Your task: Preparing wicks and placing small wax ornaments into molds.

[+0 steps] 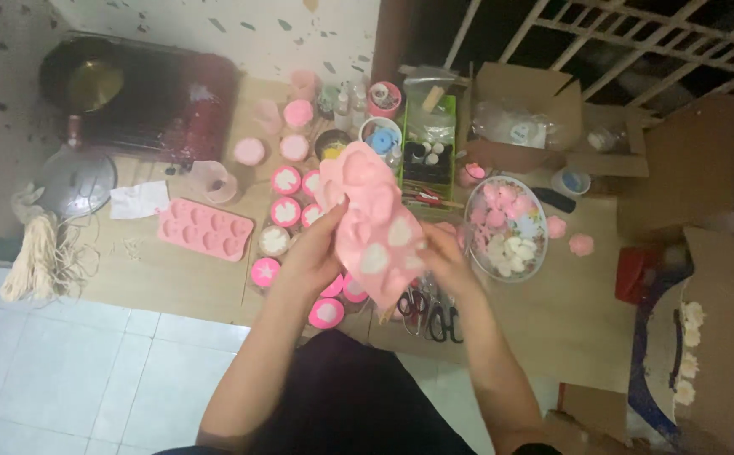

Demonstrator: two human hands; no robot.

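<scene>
Both hands grip one soft pink silicone mould [375, 223], bent and lifted over the middle of the wooden table [190, 278]. The left hand [316, 248] closes narrowly on its 9 o'clock edge, and the right hand [443, 253] pinches the 3 o'clock edge. A second flat pink silicone mould [205, 229] lies at 9 o'clock. One flower-patterned bowl [510, 227] of pink and white pieces sits at 3 o'clock. Black-handled scissors [430, 316] are partly hidden under the right forearm.
</scene>
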